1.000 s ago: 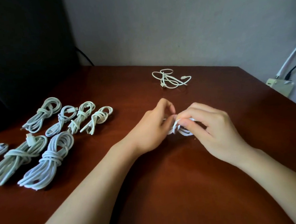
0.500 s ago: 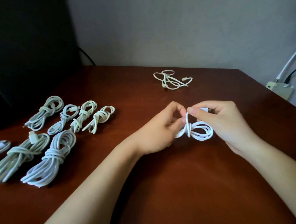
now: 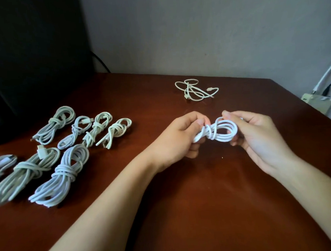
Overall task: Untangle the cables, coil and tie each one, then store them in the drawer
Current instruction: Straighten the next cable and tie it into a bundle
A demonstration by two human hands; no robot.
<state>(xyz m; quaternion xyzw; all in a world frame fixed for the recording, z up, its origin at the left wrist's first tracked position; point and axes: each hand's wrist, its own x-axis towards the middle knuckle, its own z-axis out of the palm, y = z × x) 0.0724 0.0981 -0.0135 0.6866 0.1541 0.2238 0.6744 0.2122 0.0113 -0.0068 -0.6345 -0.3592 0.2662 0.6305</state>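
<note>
Both hands hold one white cable between them, just above the table. The left hand curls its fingers round one end of the coil, with the thumb pressed beside the wrap at its waist, presumably to stop the turns from slipping. The right hand curls round the opposite loop and holds the coil stretched, so that the wrap can draw tight. The step in hand appears to be cinching the tie. Well to the left of the left hand the tied bundles lie in two rows, apparently set aside to be stored together. Beyond both hands, toward the wall, a loose cable lies untied, probably the last to coil. No drawer is in view.
</note>
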